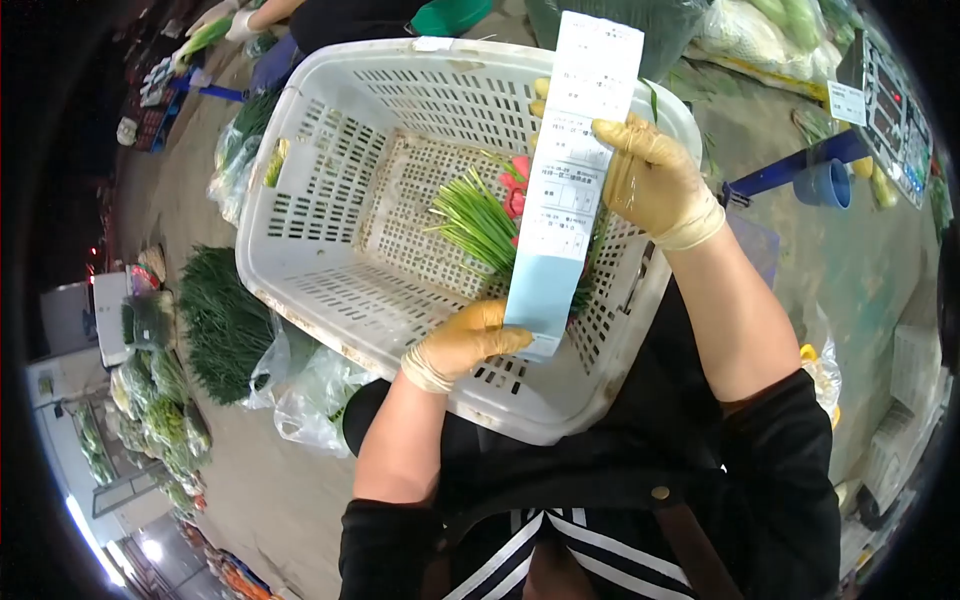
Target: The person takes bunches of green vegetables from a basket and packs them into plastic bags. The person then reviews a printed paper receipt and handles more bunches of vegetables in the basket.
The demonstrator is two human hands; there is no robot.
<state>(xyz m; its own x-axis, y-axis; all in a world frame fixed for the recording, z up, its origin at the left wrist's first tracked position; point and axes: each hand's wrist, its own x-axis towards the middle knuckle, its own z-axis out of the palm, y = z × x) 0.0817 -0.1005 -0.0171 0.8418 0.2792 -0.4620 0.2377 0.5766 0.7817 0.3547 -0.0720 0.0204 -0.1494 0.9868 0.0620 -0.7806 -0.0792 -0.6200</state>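
Observation:
A long strip of printed white labels, light blue towards its near end, hangs tilted over the basket. My left hand, in a yellowish glove, pinches its lower end between thumb and fingers. Higher up, my right hand, gloved the same way, grips the strip's right edge, its thumb on the printed face. Beneath lies a white perforated plastic basket with dirty marks. Inside it rests a bunch of green stalks with red-pink wrapping, partly covered by the strip.
A big heap of long green leaves and clear plastic bags lie left of the basket. To the right stand a scale-like panel with keys and a blue cup. Another person's gloved hand shows at top left.

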